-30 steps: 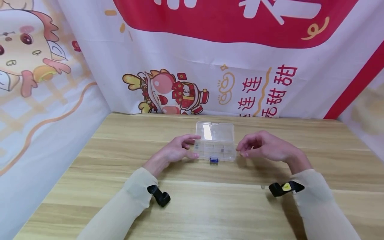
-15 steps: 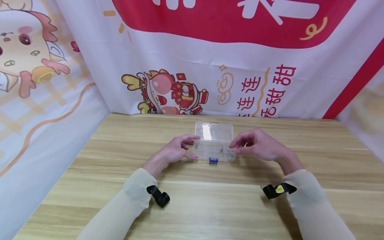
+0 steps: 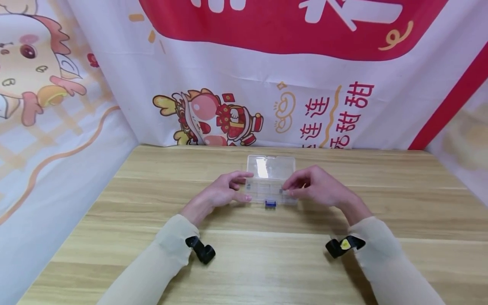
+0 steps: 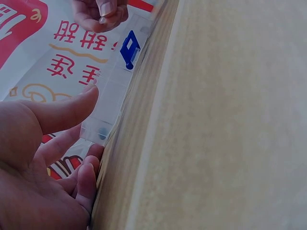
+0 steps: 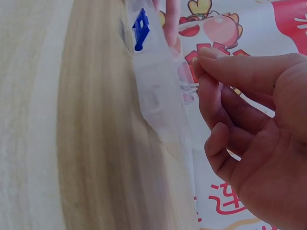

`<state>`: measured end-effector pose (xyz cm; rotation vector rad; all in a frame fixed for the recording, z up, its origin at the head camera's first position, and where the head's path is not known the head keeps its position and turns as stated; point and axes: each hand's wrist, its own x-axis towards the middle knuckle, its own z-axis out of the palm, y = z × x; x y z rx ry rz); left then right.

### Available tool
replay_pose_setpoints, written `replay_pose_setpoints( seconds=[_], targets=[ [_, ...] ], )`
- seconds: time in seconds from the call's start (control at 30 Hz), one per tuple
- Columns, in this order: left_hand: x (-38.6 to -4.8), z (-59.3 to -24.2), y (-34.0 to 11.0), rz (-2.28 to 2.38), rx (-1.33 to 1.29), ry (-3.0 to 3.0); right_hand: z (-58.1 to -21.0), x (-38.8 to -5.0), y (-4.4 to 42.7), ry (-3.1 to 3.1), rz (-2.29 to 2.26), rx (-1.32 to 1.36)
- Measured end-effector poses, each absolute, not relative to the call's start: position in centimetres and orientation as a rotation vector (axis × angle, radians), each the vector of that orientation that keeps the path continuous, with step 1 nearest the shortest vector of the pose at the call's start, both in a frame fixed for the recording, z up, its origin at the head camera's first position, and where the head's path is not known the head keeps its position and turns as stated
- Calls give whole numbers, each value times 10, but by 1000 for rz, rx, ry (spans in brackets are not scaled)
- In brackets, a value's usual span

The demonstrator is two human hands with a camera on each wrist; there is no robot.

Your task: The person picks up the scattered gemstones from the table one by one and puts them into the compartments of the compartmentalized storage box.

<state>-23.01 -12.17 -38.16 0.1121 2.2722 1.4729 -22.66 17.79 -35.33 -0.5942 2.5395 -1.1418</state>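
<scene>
A clear plastic compartment box point(image 3: 263, 197) lies on the table with its clear lid point(image 3: 280, 165) folded back and a blue latch point(image 3: 270, 204) at the front. Small dark bits show in a left compartment and a right one. My left hand point(image 3: 225, 190) holds the box's left end, thumb at the front corner and index finger near the hinge. Over the right compartments, my right hand point(image 3: 318, 188) has thumb and index fingertips together. In the left wrist view a tiny pale, shiny thing point(image 4: 103, 20) shows between them; its kind is too small to tell.
A wooden table point(image 3: 244, 262) with a seam across it bears the box. Printed cloth point(image 3: 228, 63) hangs behind and at both sides, reaching the table's back edge. Black camera straps point(image 3: 202, 250) sit on both sleeves.
My right hand has moved left, from beside the box's right end to above its right compartments, fingertips still together. My left hand and the box have stayed in place.
</scene>
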Motion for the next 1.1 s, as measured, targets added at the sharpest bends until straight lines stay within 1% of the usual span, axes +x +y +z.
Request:
replay_pose_setpoints(
  seconds=[0.5, 1.1],
  targets=[
    [-230, -382, -122, 1479, 122, 2264, -359, -223, 167, 2552, -1128, -582],
    [-230, -382, -121, 1478, 122, 2272, -358, -220, 156, 2625, -1045, -549]
  ],
)
